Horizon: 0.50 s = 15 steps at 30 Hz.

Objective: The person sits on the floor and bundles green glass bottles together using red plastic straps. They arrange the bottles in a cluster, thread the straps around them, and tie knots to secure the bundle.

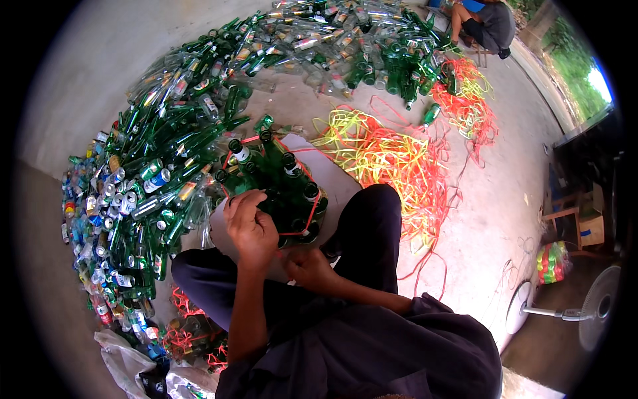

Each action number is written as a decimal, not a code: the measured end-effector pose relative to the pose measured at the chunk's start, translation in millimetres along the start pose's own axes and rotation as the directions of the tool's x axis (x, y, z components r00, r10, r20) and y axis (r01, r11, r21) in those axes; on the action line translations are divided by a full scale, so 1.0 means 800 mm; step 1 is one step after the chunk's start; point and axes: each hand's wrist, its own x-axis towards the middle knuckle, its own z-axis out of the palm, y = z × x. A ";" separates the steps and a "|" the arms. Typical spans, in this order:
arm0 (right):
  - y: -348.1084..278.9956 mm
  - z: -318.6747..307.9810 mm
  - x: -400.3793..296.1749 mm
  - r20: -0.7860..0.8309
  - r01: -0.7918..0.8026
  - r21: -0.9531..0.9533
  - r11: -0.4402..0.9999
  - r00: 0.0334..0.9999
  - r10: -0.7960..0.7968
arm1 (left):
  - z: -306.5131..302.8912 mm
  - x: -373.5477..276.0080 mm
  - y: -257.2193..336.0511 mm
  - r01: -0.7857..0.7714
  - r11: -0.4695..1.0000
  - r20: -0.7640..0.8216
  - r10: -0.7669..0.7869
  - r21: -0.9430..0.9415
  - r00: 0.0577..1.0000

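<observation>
A cluster of green glass bottles (294, 172) stands upright on a pale board (339, 174) between my knees. A red plastic strap (313, 219) rings the bottles near their necks. My left hand (251, 227), fingers bent, is at the near left side of the cluster, beside the strap. Whether strap lies between those fingers is hidden. Lower down, my right hand (310, 269) is closed in a fist close to the near bottles. A short piece of red strap shows at the fist's left side and seems to run into it.
Loose bottles (184, 119) and cans (128, 202) are heaped left and ahead. Tangled red and yellow strapping (389, 164) lies right of the board. A seated person (491, 25) is at the far right. A standing fan (595, 309) and a strap roll (552, 262) are at right.
</observation>
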 end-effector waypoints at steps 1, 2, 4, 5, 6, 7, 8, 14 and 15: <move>0.001 0.001 -0.002 -0.005 -0.010 0.004 1.000 1.000 0.010 | 0.000 0.001 0.000 0.003 1.000 0.004 -0.003 0.003 1.000; 0.002 0.000 -0.004 -0.010 -0.021 0.008 1.000 1.000 0.021 | 0.001 0.001 0.001 0.007 1.000 0.009 -0.007 0.006 1.000; 0.002 -0.003 -0.003 0.019 -0.043 -0.003 0.999 0.999 0.043 | -0.001 0.001 0.000 0.008 1.000 0.016 -0.008 0.023 1.000; 0.002 -0.005 -0.004 0.033 -0.053 -0.009 0.999 0.998 0.054 | -0.001 -0.001 -0.001 0.006 0.999 0.018 -0.007 0.031 1.000; 0.001 -0.005 -0.004 0.025 -0.048 -0.010 0.999 0.999 0.048 | -0.001 0.001 -0.001 0.000 0.999 0.019 0.000 0.038 1.000; 0.001 -0.005 -0.005 0.016 -0.043 -0.012 0.999 0.999 0.043 | 0.000 0.002 0.001 0.004 0.999 0.014 -0.005 0.039 1.000; 0.000 -0.006 -0.006 0.009 -0.038 -0.014 0.999 0.999 0.038 | 0.002 0.004 0.002 0.009 0.999 0.008 -0.009 0.039 1.000; 0.006 -0.017 0.001 0.000 0.202 -0.326 0.924 0.977 -0.213 | 0.002 0.002 -0.005 0.003 1.000 -0.020 -0.003 0.005 1.000; 0.001 -0.022 0.003 0.024 0.250 -0.314 0.916 0.966 -0.256 | 0.001 0.002 -0.005 -0.009 1.000 -0.024 0.009 0.009 1.000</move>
